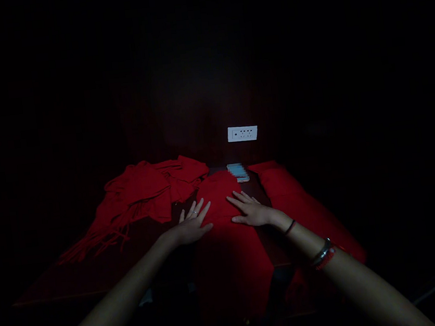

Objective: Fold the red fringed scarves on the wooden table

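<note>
A long red cloth (230, 255) lies down the middle of the dark table and hangs over its front edge. My left hand (195, 223) rests at the cloth's left side with its fingers spread; a ring shows on one finger. On the cloth's right side lies my right hand (248, 210), fingers apart and pointing inward. Neither hand is closed around anything. The cloth's far end is rounded and lies just beyond the hands.
A crumpled red cloth with fringes (142, 190) lies at the left. Along the right is another red cloth (304, 205), folded lengthwise. A phone (238, 172) sits at the back of the table (78, 283), below a white wall socket (242, 133).
</note>
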Available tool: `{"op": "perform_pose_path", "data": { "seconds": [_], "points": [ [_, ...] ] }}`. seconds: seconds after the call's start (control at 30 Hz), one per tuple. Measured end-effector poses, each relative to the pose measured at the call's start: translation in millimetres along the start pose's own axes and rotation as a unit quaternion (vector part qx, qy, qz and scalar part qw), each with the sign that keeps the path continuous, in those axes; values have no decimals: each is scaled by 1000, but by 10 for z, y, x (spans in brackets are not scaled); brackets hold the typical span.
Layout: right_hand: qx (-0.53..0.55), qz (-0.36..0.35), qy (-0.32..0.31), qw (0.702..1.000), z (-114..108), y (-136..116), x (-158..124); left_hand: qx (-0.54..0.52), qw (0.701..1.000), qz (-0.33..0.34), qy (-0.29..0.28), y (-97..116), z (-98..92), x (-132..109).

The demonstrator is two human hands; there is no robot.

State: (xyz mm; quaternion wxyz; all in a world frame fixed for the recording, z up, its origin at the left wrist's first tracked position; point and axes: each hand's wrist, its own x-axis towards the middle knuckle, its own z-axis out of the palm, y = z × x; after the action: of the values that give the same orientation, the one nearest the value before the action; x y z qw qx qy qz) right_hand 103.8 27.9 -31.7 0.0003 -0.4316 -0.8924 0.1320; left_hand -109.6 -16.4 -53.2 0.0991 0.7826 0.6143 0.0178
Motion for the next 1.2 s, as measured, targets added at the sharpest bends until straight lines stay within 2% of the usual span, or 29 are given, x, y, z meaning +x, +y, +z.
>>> {"op": "perform_pose_path", "data": {
  "seconds": [0.1, 0.23, 0.3, 0.4, 0.53, 0.57, 0.63, 0.73, 0.83, 0.93, 1.1, 1.2],
  "points": [
    [-19, -23, 42, 999, 21, -82, 0, 16, 997, 34, 65, 47, 15, 36],
    [-26, -40, 78, 996, 255, -5, -1, 49, 991, 83, 92, -3, 200, 60],
    [11, -50, 110, 993, 360, 85, 2, 51, 990, 76, 105, -55, 269, 61],
    [89, -22, 116, 989, 420, 192, 3, 36, 996, 21, 80, -130, 281, 63],
    [173, 1, 102, 980, 358, 204, -24, -18, 1000, -10, -13, -168, 175, 50],
    [184, -5, 107, 977, 331, 184, -31, -34, 999, -14, -23, -157, 145, 48],
    [193, -15, 132, 972, 275, 122, -38, -66, 997, -24, -4, -105, 101, 53],
    [143, -12, 189, 971, 210, -7, -18, -88, 992, -36, 81, 15, 88, 100],
    [21, -31, 203, 978, 204, -100, 29, -75, 987, -46, 131, 105, 125, 172],
    [-50, -40, 191, 980, 275, -72, 70, -64, 986, -70, 138, 114, 200, 211],
    [-48, -16, 194, 980, 460, 84, 72, -22, 988, -78, 130, 37, 344, 182],
    [-44, -18, 178, 983, 451, 104, 38, -19, 990, -82, 110, -24, 339, 143]
  ]
}}
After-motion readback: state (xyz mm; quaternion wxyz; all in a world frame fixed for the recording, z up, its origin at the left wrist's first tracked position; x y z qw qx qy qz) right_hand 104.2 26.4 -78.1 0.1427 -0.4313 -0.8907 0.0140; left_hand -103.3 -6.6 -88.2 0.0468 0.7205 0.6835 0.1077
